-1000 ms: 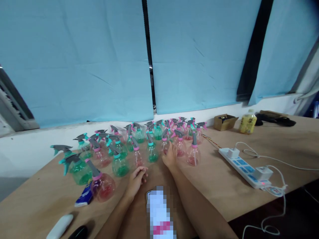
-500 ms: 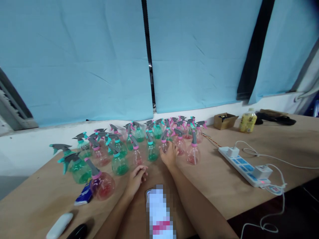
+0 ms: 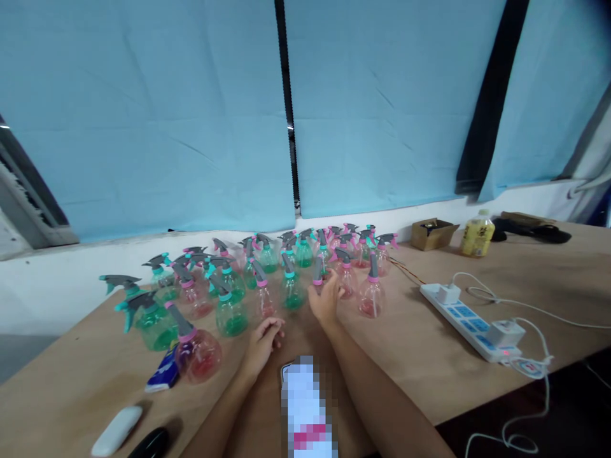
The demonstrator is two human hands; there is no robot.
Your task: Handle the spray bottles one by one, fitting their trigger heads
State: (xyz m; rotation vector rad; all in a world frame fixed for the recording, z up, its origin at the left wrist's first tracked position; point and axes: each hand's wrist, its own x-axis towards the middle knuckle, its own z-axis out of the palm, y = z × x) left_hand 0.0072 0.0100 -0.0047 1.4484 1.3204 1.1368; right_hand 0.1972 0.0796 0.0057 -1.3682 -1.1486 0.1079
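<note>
My right hand (image 3: 325, 299) is closed around a pink-collared spray bottle (image 3: 317, 275) in the front middle of a large group; the hand hides most of its body. My left hand (image 3: 264, 343) rests on the table with loosely curled fingers and no object visible in it. Just behind it stands a pink spray bottle (image 3: 265, 299), with a green one (image 3: 231, 316) to its left. Another green spray bottle (image 3: 293, 292) is between my hands, farther back. To the right of my right hand is a pink spray bottle (image 3: 372, 298) holding a little liquid.
A phone with a blurred screen (image 3: 305, 407) lies between my forearms. At left are a tilted pink spray bottle (image 3: 200, 356), a blue packet (image 3: 163, 372) and a white case (image 3: 117, 431). A power strip (image 3: 470, 324), small carton (image 3: 434, 235) and yellow-labelled bottle (image 3: 477, 235) sit right.
The sprayer head at my right hand stands slightly lower, and my right fingers have shifted a little. My left hand stays in place. The view has moved slightly.
</note>
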